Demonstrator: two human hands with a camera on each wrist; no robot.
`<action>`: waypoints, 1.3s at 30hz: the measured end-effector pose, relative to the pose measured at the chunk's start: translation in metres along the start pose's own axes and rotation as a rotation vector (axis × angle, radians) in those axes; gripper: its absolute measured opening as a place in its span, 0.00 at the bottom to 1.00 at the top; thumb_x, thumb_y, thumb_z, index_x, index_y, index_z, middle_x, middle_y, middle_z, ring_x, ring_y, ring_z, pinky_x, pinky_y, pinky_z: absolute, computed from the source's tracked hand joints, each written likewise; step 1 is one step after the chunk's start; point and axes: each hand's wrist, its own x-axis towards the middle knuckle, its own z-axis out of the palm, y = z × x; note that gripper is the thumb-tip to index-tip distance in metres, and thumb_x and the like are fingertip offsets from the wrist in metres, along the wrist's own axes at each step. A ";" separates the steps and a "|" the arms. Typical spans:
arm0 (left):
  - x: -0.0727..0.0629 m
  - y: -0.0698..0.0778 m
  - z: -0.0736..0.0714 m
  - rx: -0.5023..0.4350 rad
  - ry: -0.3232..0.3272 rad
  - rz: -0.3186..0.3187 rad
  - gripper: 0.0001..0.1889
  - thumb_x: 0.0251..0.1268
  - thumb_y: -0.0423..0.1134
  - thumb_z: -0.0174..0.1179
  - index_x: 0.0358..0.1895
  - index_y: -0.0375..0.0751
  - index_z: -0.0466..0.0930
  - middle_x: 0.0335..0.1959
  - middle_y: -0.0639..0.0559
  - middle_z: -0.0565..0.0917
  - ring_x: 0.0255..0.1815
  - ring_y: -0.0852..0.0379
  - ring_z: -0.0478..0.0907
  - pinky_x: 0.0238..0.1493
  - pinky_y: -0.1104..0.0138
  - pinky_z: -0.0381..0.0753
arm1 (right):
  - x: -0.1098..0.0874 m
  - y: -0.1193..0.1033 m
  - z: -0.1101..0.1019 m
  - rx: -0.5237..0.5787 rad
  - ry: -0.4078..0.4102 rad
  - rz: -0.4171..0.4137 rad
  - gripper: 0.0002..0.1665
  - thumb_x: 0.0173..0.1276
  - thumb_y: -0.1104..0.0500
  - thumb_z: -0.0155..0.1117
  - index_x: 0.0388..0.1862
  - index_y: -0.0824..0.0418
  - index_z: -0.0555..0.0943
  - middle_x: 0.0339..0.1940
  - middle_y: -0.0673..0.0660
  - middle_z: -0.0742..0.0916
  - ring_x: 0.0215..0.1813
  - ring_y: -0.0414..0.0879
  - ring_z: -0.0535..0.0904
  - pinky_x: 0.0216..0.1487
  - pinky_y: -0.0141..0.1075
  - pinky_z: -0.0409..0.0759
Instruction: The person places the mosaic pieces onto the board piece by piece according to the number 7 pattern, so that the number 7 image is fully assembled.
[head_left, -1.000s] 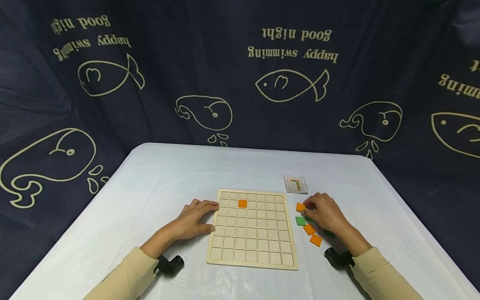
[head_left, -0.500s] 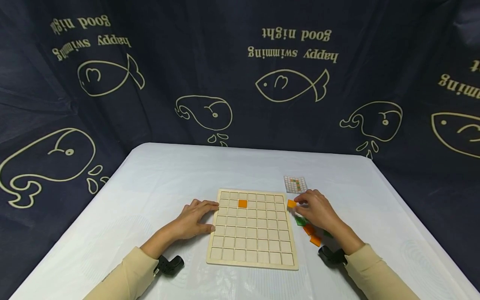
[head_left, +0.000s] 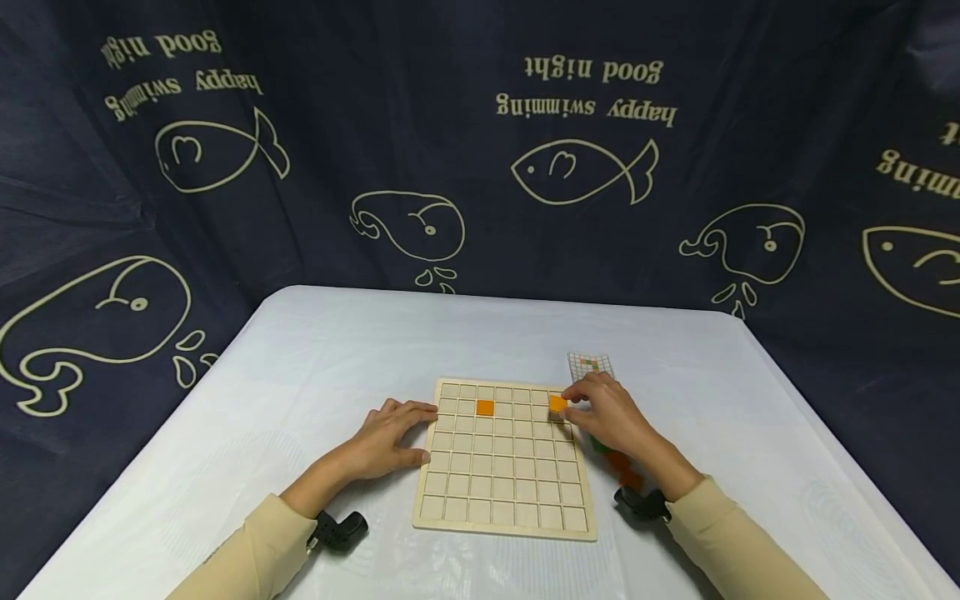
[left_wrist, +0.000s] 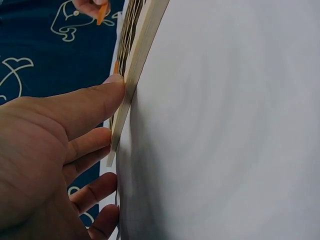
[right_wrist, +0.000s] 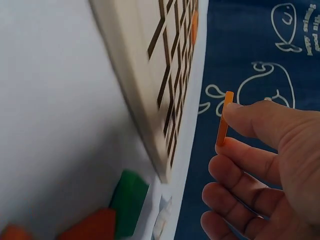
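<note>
A square wooden grid board (head_left: pixel 491 486) lies flat on the white table, with one orange tile (head_left: pixel 485 407) in a cell of its second row. My left hand (head_left: pixel 386 442) touches the board's left edge, its thumb and fingers spread along the side. In the left wrist view, the thumb (left_wrist: pixel 95 102) meets the board's edge. Between thumb and index finger, my right hand (head_left: pixel 615 422) pinches another orange tile (right_wrist: pixel 225 119), held above the board's upper right cells and apart from them.
Several loose orange tiles (head_left: pixel 618 462) and a green tile (right_wrist: pixel 130 202) lie right of the board, partly behind the right arm. A small printed grid card (head_left: pixel 590 364) is beyond the right hand. A dark curtain hangs behind the table.
My right hand has moved left from the loose tiles to above the board's upper right, carrying the orange tile it pinches. The left hand and the board stay in place.
</note>
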 end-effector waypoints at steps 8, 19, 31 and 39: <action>0.000 0.000 0.000 0.003 0.004 0.002 0.30 0.57 0.47 0.65 0.64 0.44 0.71 0.68 0.53 0.69 0.58 0.54 0.64 0.46 0.63 0.57 | 0.003 -0.005 0.000 -0.029 -0.013 0.008 0.11 0.57 0.56 0.69 0.38 0.58 0.85 0.35 0.52 0.83 0.42 0.46 0.73 0.43 0.42 0.72; -0.001 -0.001 0.000 0.008 0.016 0.020 0.30 0.56 0.46 0.65 0.63 0.42 0.71 0.67 0.50 0.70 0.56 0.53 0.65 0.45 0.63 0.57 | -0.011 0.024 -0.007 -0.069 -0.048 0.093 0.10 0.58 0.57 0.68 0.38 0.59 0.85 0.36 0.53 0.83 0.40 0.47 0.73 0.42 0.43 0.71; 0.000 -0.001 0.000 0.007 0.004 0.010 0.30 0.57 0.46 0.64 0.64 0.43 0.70 0.68 0.52 0.69 0.57 0.53 0.64 0.45 0.64 0.56 | -0.016 0.037 -0.006 -0.127 -0.094 0.158 0.13 0.56 0.55 0.70 0.37 0.61 0.85 0.33 0.53 0.82 0.39 0.47 0.71 0.42 0.43 0.69; -0.001 -0.001 0.000 0.006 0.008 0.022 0.30 0.57 0.46 0.65 0.63 0.42 0.71 0.67 0.50 0.70 0.57 0.52 0.65 0.45 0.63 0.56 | -0.019 0.039 -0.006 -0.126 -0.102 0.156 0.12 0.57 0.55 0.69 0.38 0.61 0.85 0.32 0.53 0.81 0.38 0.47 0.70 0.40 0.41 0.68</action>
